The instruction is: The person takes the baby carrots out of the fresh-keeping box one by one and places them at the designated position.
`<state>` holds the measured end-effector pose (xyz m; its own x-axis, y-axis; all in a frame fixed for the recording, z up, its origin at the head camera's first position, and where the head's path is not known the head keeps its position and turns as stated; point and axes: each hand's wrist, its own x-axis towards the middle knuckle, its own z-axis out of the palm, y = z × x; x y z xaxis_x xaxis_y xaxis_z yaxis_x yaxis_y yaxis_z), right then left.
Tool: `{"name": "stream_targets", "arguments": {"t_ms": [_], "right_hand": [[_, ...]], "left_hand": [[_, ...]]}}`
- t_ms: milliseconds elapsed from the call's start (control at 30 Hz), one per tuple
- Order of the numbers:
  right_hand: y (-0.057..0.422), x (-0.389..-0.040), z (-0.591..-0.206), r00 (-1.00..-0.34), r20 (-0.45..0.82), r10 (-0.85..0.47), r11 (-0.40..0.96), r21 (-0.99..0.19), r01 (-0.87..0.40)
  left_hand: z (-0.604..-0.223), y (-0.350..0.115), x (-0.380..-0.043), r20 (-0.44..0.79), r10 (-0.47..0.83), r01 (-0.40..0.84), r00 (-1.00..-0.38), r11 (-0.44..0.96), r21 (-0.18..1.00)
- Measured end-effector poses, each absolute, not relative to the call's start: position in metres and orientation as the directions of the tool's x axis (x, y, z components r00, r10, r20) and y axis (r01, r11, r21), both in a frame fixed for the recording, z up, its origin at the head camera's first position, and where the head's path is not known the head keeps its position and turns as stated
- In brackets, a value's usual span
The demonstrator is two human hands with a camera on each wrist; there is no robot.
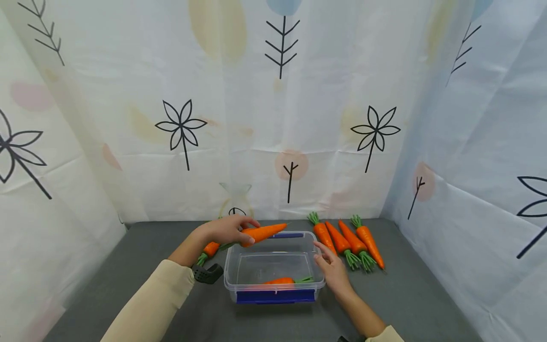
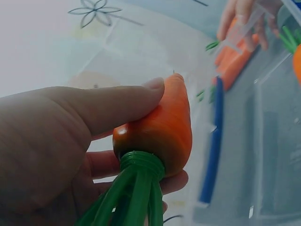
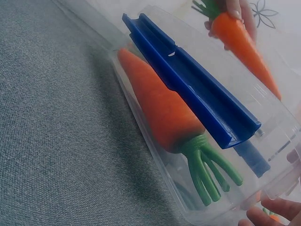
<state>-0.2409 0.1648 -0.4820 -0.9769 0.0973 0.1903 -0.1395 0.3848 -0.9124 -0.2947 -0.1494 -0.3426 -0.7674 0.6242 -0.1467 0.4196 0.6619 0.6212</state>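
Observation:
My left hand (image 1: 228, 230) pinches an orange carrot (image 1: 266, 231) between thumb and fingers, above the back left of a clear plastic box (image 1: 273, 287) with blue clips. The left wrist view shows the thumb across the carrot (image 2: 162, 127), its green stalks (image 2: 136, 188) toward the wrist and its tip pointing away. One carrot (image 3: 162, 103) lies inside the box along its front wall. At the box's right side, my right hand (image 1: 331, 268) touches the rim with loosely bent fingers. In the right wrist view only part of the right hand (image 3: 277, 214) shows.
Several carrots (image 1: 348, 240) lie side by side right of the box, some stalks pointing back, others forward. Another carrot (image 1: 211, 249) sits left of the box, partly hidden by the left arm. Grey cloth (image 1: 141, 251) covers the table; a patterned white curtain (image 1: 239, 133) hangs around it.

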Motion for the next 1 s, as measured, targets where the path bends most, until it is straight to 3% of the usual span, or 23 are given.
{"name": "stream_targets", "arguments": {"t_ms": [333,600,1000], "right_hand": [[0.166,-0.240,-0.484,-0.975,0.193,0.107,0.382,-0.914,-0.139],[0.167,-0.242,-0.485,-0.974,0.197,0.113,0.384,-0.913,-0.140],[0.165,-0.242,-0.484,-0.977,0.183,0.111,0.371,-0.920,-0.131]], "left_hand": [[-0.332,-0.196,-0.297,-0.022,0.539,0.411,-0.842,0.666,0.623],[-0.357,-0.223,-0.301,0.064,0.400,0.325,-0.914,0.631,0.704],[-0.404,-0.259,-0.299,0.162,0.116,0.197,-0.980,0.681,0.706]]}}
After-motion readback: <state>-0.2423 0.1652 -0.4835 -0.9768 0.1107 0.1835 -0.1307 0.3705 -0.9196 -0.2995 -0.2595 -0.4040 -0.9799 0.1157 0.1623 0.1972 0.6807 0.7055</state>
